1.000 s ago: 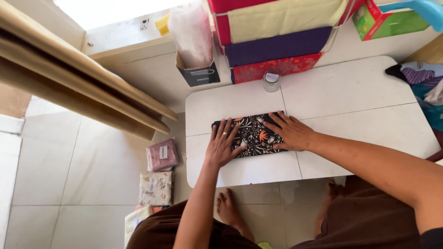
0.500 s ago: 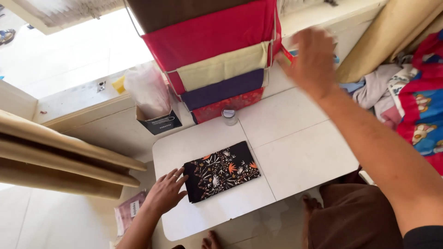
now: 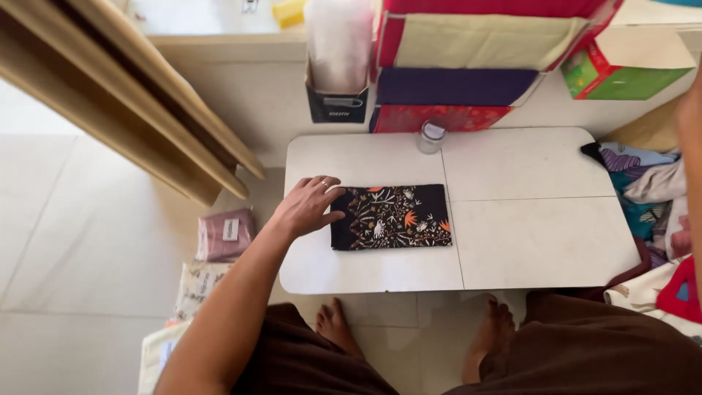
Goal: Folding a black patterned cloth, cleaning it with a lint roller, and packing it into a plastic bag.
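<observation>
My left hand [image 3: 307, 205] lies flat on the desk [image 3: 541, 219], fingers spread and gripping nothing, fingertips touching the left edge of the folded dark flowered cloth [image 3: 390, 216]. The cloth sits left of the desk's middle, nearer the front edge. Half a second ago my right arm reached up; now only its forearm shows at the right border, its hand hidden.
</observation>
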